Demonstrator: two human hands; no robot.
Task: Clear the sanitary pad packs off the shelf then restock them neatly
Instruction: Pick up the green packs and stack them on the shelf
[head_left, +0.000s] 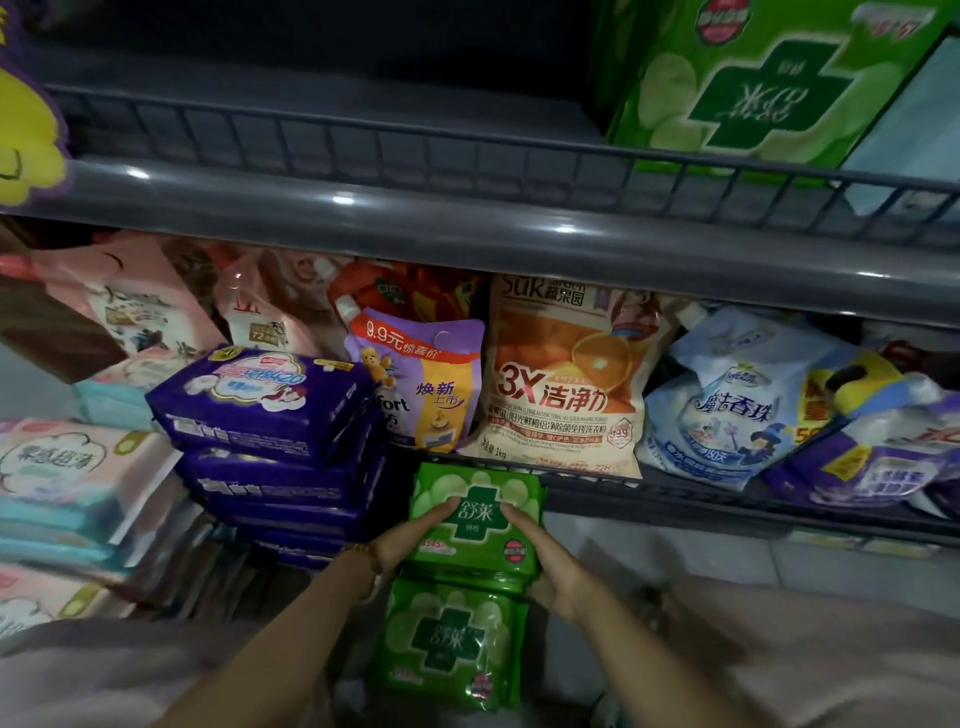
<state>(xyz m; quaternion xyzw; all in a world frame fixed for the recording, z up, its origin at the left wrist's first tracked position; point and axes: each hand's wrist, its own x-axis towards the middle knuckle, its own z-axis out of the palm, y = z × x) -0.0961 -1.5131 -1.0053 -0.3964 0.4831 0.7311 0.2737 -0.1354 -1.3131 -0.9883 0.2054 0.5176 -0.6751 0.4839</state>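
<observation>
Left hand (410, 540), right hand (551, 566) grip upper green pad pack (475, 512) from either side: thumbs on top face, fingers wrapped at edges. Second green pad pack (451, 644) just below, nearer camera. Purple pad pack stack (270, 415) just left; pink pad packs (67, 467) farther left. Orange detergent bag (566, 384) behind, on lower shelf (675, 493). Large green pack (727, 83) on upper shelf (363, 208), right end.

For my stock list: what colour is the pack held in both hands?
The pack is bright green with a darker green cross; the head view shows it.
</observation>
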